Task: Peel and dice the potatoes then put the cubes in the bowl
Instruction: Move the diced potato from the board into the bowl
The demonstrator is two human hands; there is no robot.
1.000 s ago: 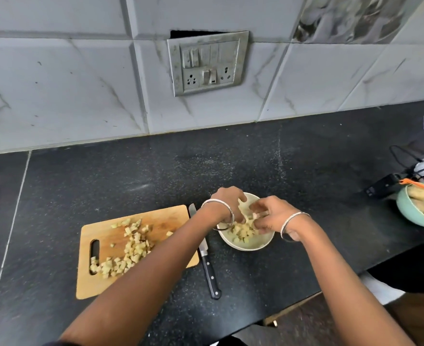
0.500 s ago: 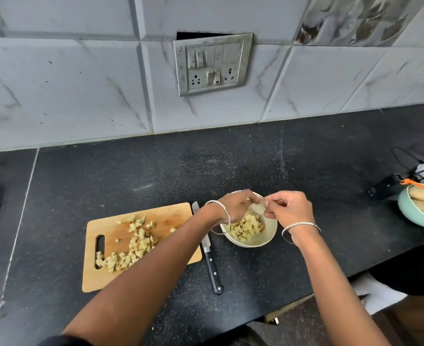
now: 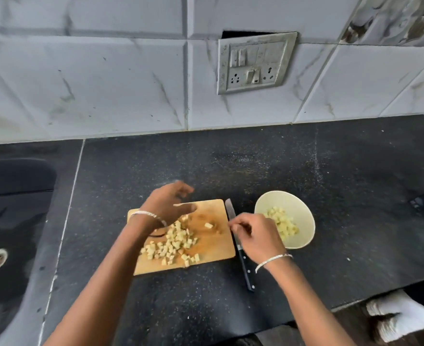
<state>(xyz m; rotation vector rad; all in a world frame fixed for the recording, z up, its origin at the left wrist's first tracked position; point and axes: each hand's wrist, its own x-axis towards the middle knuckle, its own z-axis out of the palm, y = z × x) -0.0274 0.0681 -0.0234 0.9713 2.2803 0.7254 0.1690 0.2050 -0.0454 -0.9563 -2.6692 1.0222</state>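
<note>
Pale cubes [image 3: 173, 243] by left hand [image 3: 168, 208], near right hand [image 3: 256, 240]

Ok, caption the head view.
Left hand above pale potato cubes on wooden board; right hand over black-handled knife beside cream bowl.

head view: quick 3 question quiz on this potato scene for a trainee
1. True or false: the knife lies between the cutting board and the bowl.
2. What is at the far left of the view? A: a sink. B: a stove. C: a kettle.
3. Fill in: the potato cubes not yet in the bowl lie on the ____.

Key: 1 true. 2 A. 3 cutting board.
</note>
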